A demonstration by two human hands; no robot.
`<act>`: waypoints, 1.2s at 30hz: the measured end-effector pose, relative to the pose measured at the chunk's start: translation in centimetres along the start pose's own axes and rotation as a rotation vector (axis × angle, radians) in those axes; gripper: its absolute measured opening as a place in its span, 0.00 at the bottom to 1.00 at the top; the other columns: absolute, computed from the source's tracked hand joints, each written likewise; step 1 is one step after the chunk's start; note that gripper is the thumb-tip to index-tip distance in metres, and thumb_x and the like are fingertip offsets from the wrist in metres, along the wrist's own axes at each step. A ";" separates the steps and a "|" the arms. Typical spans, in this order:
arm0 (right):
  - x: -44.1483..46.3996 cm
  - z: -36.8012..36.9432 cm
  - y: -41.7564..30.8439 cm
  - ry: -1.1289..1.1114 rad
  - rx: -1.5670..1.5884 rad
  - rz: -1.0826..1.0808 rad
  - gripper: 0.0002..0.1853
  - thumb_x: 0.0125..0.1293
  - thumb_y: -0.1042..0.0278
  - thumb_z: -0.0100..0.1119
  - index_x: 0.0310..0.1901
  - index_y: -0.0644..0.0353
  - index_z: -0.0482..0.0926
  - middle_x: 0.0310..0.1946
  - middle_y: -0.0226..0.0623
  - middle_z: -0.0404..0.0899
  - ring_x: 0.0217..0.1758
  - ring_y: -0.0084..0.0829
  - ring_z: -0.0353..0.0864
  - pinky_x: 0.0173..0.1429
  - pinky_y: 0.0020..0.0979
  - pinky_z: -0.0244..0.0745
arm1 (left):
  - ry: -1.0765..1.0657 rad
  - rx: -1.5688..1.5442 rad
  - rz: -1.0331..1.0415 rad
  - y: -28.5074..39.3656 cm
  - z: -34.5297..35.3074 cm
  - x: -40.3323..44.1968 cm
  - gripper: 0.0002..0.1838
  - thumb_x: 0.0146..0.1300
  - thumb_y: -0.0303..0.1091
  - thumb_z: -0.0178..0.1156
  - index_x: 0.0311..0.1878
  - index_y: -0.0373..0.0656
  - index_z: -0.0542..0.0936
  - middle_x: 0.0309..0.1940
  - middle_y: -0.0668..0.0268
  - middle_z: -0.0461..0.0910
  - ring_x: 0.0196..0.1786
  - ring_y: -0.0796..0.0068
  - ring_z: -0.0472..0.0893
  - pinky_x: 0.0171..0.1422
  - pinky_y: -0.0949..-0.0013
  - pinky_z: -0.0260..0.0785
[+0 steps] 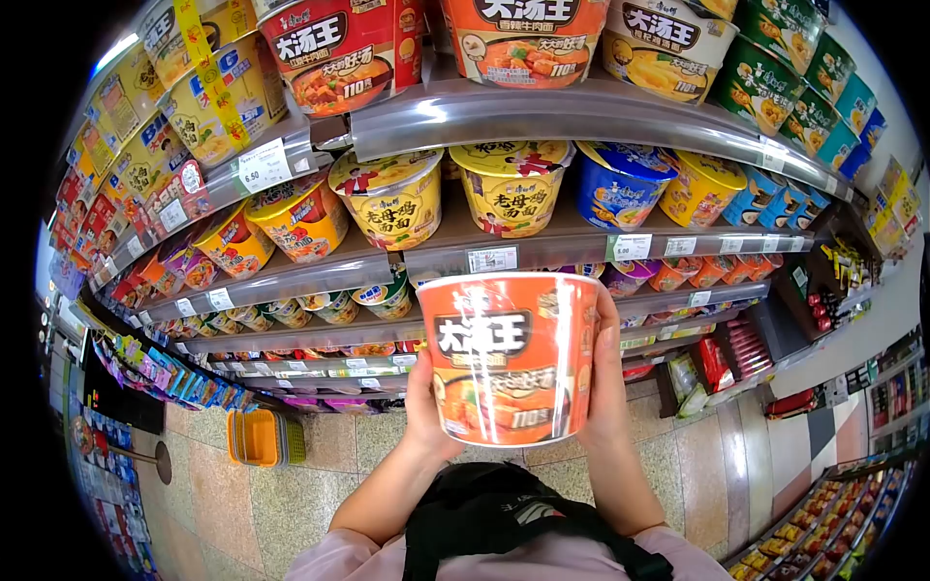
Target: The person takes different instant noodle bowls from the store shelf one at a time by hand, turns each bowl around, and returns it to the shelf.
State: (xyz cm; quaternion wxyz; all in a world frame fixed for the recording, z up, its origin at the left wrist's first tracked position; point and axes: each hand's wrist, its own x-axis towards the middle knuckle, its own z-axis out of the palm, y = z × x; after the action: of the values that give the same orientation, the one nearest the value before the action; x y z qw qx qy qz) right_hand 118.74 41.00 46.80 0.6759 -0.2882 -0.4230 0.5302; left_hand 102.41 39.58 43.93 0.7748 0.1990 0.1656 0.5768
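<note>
Between both hands I hold a large orange instant noodle bucket point(509, 373) in front of my chest, its printed front facing me. My left hand point(423, 412) presses on its left side, and my right hand point(606, 373) wraps round its right side. Most of the fingers are hidden behind the bucket. Above it, on the upper shelf, stands a matching orange noodle bucket point(523, 44), between a red noodle bucket point(339, 58) and a white noodle bucket point(666, 44).
Yellow noodle bowls point(387, 198) and a blue noodle bowl point(625, 184) line the middle shelf point(542, 254). A rounded shelf edge point(581, 111) juts out above. Stacked orange and green baskets point(254, 441) stand on the floor at left. Snack racks point(823, 518) are at lower right.
</note>
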 end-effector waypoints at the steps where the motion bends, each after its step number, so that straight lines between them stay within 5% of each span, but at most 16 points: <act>1: 0.0 0.0 0.1 -0.030 -0.039 -0.049 0.30 0.70 0.49 0.34 0.65 0.62 0.49 0.60 0.38 0.58 0.65 0.27 0.58 0.67 0.33 0.54 | 0.000 0.001 -0.001 0.0 0.3 0.0 0.34 0.61 0.61 0.41 0.59 0.42 0.65 0.55 0.58 0.70 0.55 0.60 0.73 0.60 0.56 0.64; 10: 0.3 -1.0 0.3 0.050 -0.473 -0.110 0.26 0.69 0.56 0.36 0.62 0.65 0.57 0.53 0.43 0.59 0.57 0.32 0.62 0.62 0.33 0.55 | 0.087 -0.173 -0.234 0.7 1.9 -0.1 0.41 0.56 0.71 0.38 0.62 0.48 0.64 0.57 0.63 0.69 0.58 0.62 0.70 0.59 0.53 0.64; 17: 1.0 -2.2 1.8 0.080 -0.149 0.034 0.23 0.68 0.54 0.38 0.57 0.64 0.58 0.54 0.42 0.63 0.59 0.28 0.66 0.60 0.30 0.63 | 0.159 -0.006 -0.331 0.5 4.0 -0.4 0.45 0.55 0.74 0.35 0.65 0.47 0.59 0.61 0.59 0.64 0.60 0.57 0.68 0.56 0.50 0.67; 23: 0.9 -2.2 1.8 0.084 0.011 0.123 0.23 0.69 0.55 0.35 0.57 0.64 0.57 0.52 0.40 0.65 0.54 0.25 0.68 0.54 0.26 0.66 | 0.085 0.001 -0.361 0.6 4.1 -0.5 0.40 0.59 0.71 0.31 0.64 0.49 0.59 0.58 0.63 0.67 0.59 0.64 0.70 0.56 0.56 0.69; 26: 0.8 -2.3 2.1 0.039 0.027 0.113 0.24 0.69 0.54 0.35 0.58 0.65 0.56 0.53 0.41 0.65 0.55 0.27 0.69 0.55 0.28 0.67 | 0.145 -0.028 -0.302 0.3 4.2 -0.3 0.38 0.61 0.68 0.34 0.64 0.48 0.59 0.58 0.62 0.67 0.60 0.63 0.69 0.60 0.60 0.65; 28: 0.2 -2.0 2.5 0.066 0.175 0.225 0.25 0.70 0.52 0.36 0.60 0.63 0.55 0.55 0.40 0.65 0.56 0.30 0.69 0.57 0.30 0.67 | 0.182 0.330 -0.001 0.0 4.0 0.6 0.39 0.62 0.66 0.36 0.67 0.46 0.54 0.62 0.59 0.62 0.64 0.61 0.63 0.64 0.59 0.60; 32: -2.8 -1.2 5.1 0.225 0.302 0.324 0.24 0.70 0.50 0.33 0.60 0.55 0.60 0.57 0.33 0.66 0.60 0.29 0.65 0.61 0.32 0.64 | 0.210 0.418 0.315 0.5 4.1 1.7 0.36 0.65 0.58 0.39 0.67 0.40 0.51 0.64 0.56 0.58 0.64 0.66 0.62 0.67 0.64 0.54; 36: -4.4 0.0 6.2 0.347 0.426 0.390 0.24 0.69 0.49 0.34 0.60 0.53 0.61 0.58 0.30 0.65 0.62 0.28 0.63 0.63 0.31 0.61 | 0.056 0.736 0.231 1.5 2.1 2.9 0.31 0.65 0.49 0.45 0.65 0.39 0.56 0.61 0.57 0.62 0.63 0.68 0.64 0.65 0.68 0.56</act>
State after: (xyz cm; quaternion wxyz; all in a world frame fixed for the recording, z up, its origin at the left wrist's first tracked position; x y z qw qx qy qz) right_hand 115.42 38.43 40.41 0.6688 -0.3018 -0.1181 0.6690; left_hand 102.94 42.49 46.43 0.5767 0.4653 0.3592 0.5674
